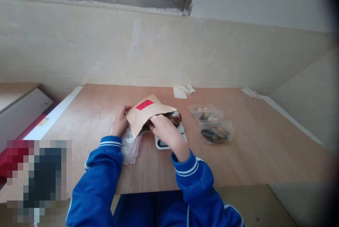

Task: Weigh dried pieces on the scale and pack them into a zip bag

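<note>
Left hand on paper bag, right hand inside its mouth

Reference: clock face centred on the brown paper bag (140, 117), 12 toward the wall (79, 43), 6 toward the wearer.

Far out at 9 o'clock: a pale box-like piece of furniture (23, 117), past the left edge of the table (251, 156).

At 9, close in: the left hand (120, 119) holds the bag by its left edge; some fingers are hidden behind the paper. Blue sleeve, white stripes at the cuff.

At 7: a bundle of clear zip bags (131, 146) with reddish closure strips lies flat on the table, just beside the left forearm.

Centre: the paper bag is tilted, mouth toward 4 o'clock, red label (144, 105) facing up. It sits partly over the white scale (162, 145); contact between the two cannot be determined.

At 4: the right hand (160, 125) reaches into the bag's mouth. Fingertips hidden; cannot tell whether they are spread or closed on anything. The wrist crosses above the scale.

At 3, just past the mouth: dark brown, wrinkled pieces (176, 119) above the scale's far part.

At 2: a white paper sheet (179, 93) with a crumpled scrap (188, 89) beside it.

At 3, farther right: two filled zip bags, the rear bag (208, 113) with pale and dark pieces, the front bag (216, 133) with dark and brownish ones.
</note>
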Action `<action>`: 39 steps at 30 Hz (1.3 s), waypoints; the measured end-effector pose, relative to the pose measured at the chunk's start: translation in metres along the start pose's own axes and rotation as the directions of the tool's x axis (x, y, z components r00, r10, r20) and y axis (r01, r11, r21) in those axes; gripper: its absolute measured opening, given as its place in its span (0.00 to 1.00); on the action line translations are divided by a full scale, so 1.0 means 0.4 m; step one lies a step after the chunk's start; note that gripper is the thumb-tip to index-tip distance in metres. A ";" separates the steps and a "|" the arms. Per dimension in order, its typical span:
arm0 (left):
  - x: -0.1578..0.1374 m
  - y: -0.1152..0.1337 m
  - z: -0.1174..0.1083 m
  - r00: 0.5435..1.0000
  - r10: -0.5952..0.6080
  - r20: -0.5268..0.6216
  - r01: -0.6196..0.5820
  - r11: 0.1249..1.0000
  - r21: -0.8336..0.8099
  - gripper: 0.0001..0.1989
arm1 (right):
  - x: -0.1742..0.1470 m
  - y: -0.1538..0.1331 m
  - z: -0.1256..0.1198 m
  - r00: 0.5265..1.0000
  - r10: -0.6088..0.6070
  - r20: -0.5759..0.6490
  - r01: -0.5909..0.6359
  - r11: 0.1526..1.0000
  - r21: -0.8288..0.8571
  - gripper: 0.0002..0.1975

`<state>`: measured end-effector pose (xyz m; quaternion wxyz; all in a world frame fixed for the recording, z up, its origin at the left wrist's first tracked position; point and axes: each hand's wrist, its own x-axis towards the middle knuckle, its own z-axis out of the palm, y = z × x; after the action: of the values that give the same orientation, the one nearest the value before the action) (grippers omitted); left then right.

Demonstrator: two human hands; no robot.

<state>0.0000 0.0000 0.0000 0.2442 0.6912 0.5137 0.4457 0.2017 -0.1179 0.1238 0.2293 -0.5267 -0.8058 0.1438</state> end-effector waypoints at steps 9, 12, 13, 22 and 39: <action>-0.001 0.002 0.002 1.000 -0.004 0.009 0.004 1.000 0.013 0.16 | -0.020 0.018 -0.050 0.983 -0.075 -0.170 0.081 0.996 0.031 0.13; -0.001 0.002 0.001 1.000 -0.010 0.007 0.010 1.000 0.011 0.17 | -0.029 0.028 -0.052 0.966 -0.078 -0.246 0.095 0.994 0.060 0.13; -0.001 0.002 0.000 1.000 -0.007 0.007 0.007 1.000 0.009 0.17 | -0.032 0.029 -0.054 0.961 -0.078 -0.266 0.101 0.992 0.075 0.13; -0.001 0.000 0.001 1.000 -0.003 0.013 0.003 1.000 -0.002 0.17 | -0.046 0.034 -0.072 0.924 -0.045 -0.380 0.118 0.978 0.170 0.14; 0.005 -0.004 0.004 0.987 -0.134 -0.084 0.153 0.946 0.285 0.22 | -0.134 0.111 0.098 0.794 0.230 -0.563 -0.033 0.940 0.339 0.05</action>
<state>0.0007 0.0026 -0.0015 0.1553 0.6657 0.6300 0.3684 0.2343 -0.1484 0.0574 0.5394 -0.5576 -0.6209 0.1125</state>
